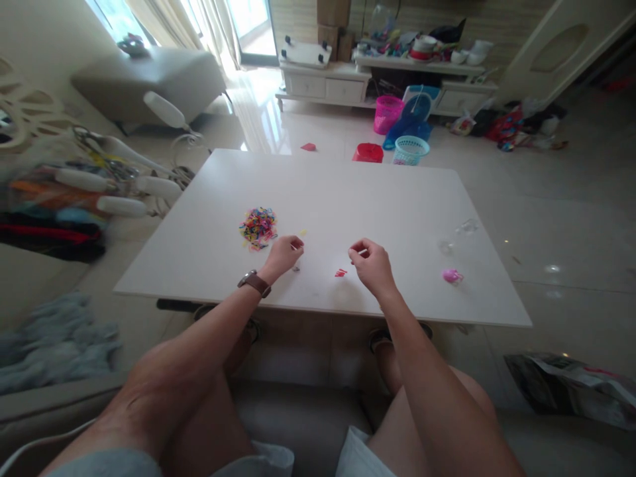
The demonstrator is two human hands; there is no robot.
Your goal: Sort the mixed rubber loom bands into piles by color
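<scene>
In the head view, both hands are over the near half of the white table [318, 192], well apart from each other with their fingertips turned inward. The left hand [287, 256], with a watch [255, 283] on its wrist, has its fingers curled and the thumb close to the index finger; whether they meet or pinch something is too small to tell. The pile [258, 225] of small coloured pieces lies to the left of these fingertips and slightly farther from the person, just beside the back of the hand, so the left hand is much the nearer to it. The pile is roundish, with no clear long axis. A yellow piece [303, 232] lies just beyond the left fingertips, and a dark piece [296, 269] lies just on their near side.

The right hand [372, 266] is bent in a similar way, thumb and index finger near each other; I cannot tell if anything is between them. The red pieces [340, 272] lie just to the left of its fingertips and a little nearer the person, closer to this hand than to the left. They are slim and seem to run roughly crosswise, side to side. Off to the right sit a pink thing [451, 275] and clear pieces [468, 227].
</scene>
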